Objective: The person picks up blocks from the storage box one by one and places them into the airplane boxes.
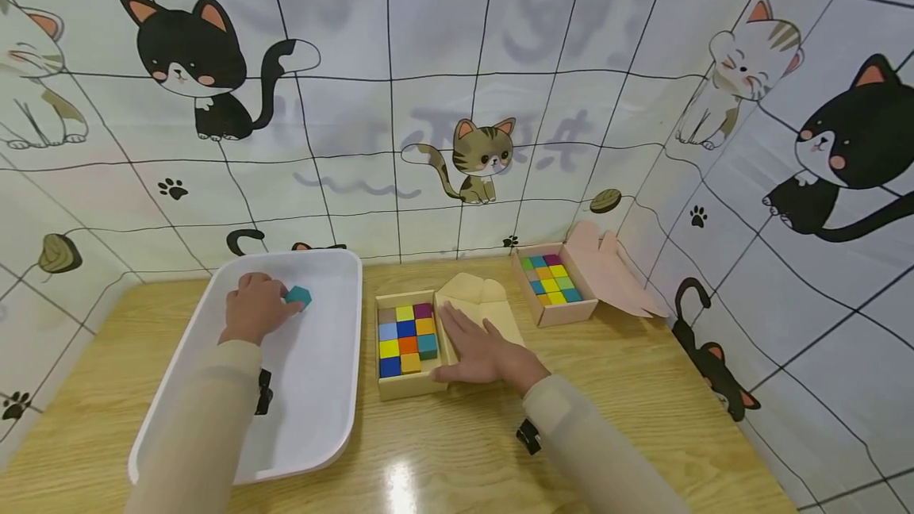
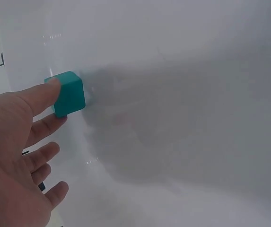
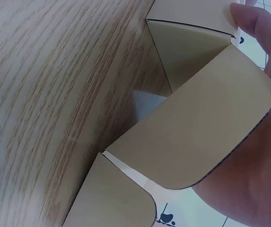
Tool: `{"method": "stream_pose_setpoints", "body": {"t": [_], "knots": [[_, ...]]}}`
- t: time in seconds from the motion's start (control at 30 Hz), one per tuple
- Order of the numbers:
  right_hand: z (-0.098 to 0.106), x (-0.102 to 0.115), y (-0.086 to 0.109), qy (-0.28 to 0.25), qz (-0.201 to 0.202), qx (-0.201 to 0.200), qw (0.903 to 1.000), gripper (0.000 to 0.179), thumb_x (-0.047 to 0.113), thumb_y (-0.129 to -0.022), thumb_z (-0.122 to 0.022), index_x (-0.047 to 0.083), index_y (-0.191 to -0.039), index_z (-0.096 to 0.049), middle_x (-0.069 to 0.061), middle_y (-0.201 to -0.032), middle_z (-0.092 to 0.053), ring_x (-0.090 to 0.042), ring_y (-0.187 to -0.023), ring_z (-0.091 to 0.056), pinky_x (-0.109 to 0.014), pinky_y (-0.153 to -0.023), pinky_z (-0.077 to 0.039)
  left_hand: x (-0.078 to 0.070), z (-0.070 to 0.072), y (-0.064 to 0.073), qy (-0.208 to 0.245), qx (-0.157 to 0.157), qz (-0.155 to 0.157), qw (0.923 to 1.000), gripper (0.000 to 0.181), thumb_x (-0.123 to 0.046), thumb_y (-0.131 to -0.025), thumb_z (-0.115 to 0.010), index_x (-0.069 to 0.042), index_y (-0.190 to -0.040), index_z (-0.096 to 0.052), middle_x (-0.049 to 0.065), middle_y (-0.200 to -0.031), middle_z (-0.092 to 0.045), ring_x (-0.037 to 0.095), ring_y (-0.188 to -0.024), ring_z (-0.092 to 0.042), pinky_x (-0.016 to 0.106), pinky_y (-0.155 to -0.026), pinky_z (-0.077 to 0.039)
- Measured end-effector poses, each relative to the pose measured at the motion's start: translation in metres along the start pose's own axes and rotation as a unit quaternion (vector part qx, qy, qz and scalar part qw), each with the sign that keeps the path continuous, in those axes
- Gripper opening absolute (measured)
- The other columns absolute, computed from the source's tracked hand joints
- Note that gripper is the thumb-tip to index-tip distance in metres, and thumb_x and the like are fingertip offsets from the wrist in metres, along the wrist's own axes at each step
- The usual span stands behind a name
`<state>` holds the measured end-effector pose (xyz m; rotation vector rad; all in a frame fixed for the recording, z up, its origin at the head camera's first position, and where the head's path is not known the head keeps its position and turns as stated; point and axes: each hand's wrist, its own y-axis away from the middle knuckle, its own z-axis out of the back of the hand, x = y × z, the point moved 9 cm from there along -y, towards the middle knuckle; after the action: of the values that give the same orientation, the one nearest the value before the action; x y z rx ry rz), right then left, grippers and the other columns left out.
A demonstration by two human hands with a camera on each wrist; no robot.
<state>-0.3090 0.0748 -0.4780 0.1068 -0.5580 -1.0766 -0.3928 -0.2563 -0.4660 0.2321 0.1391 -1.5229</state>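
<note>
Between thumb and fingertips, my left hand point(image 1: 255, 309) pinches a teal cube point(image 1: 298, 296) over the far part of a white plastic tub point(image 1: 321, 387). The left wrist view shows the cube point(image 2: 70, 97) held by the thumb and a finger, the other fingers spread. My right hand point(image 1: 489, 351), fingers extended, rests at the right side of a cream cardboard box point(image 1: 414, 387) and over its opened lid point(image 1: 496, 312). Rows of coloured cubes point(image 1: 406, 329) fill most of that box, with a gap at its near right corner. In the right wrist view a rounded cardboard flap point(image 3: 196, 118) covers part of the hand.
A pink box point(image 1: 569, 313) with coloured cubes stands at the back right, its pink lid point(image 1: 610, 272) folded out to the right. Cat-patterned cloth point(image 1: 343, 117) rises behind and beside the wooden table point(image 1: 443, 458).
</note>
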Motion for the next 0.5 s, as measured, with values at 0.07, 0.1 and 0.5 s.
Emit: {"method": "stream_pose_setpoints", "body": {"t": [0.07,0.1,0.5], "knots": [[0.0,0.001,0.0,0.001,0.0,0.002,1.0,0.102,0.067,-0.085,-0.051,0.018,-0.158,0.001,0.001,-0.166,0.004,-0.019,-0.154,0.0,-0.059,-0.122,-0.006,-0.001,0.001,0.002,-0.004,-0.007,-0.006,0.9999,0.043,-0.033,-0.09,-0.065,0.004,-0.113,-0.066,0.033,-0.131,-0.046,0.049,-0.125,-0.03,0.069,-0.101,-0.034],[-0.001,0.001,0.0,0.002,0.001,0.003,1.0,0.102,0.067,-0.085,-0.051,0.018,-0.158,0.002,0.001,-0.166,0.004,-0.02,-0.154,0.0,-0.059,-0.122,-0.006,-0.001,0.001,0.003,-0.005,-0.011,-0.009,0.9999,0.042,-0.032,-0.09,-0.065,0.004,-0.112,-0.066,0.033,-0.13,-0.047,0.049,-0.125,-0.031,0.069,-0.1,-0.034],[0.0,-0.001,-0.001,0.001,-0.012,0.006,0.9999,0.103,0.067,-0.084,-0.052,0.019,-0.158,0.002,0.001,-0.166,0.004,-0.02,-0.154,-0.001,-0.058,-0.122,-0.006,-0.011,0.014,0.009,0.009,-0.05,-0.022,0.9985,0.034,-0.031,-0.088,-0.063,0.003,-0.092,-0.069,0.028,-0.131,-0.048,0.045,-0.129,-0.032,0.066,-0.104,-0.031]]}}
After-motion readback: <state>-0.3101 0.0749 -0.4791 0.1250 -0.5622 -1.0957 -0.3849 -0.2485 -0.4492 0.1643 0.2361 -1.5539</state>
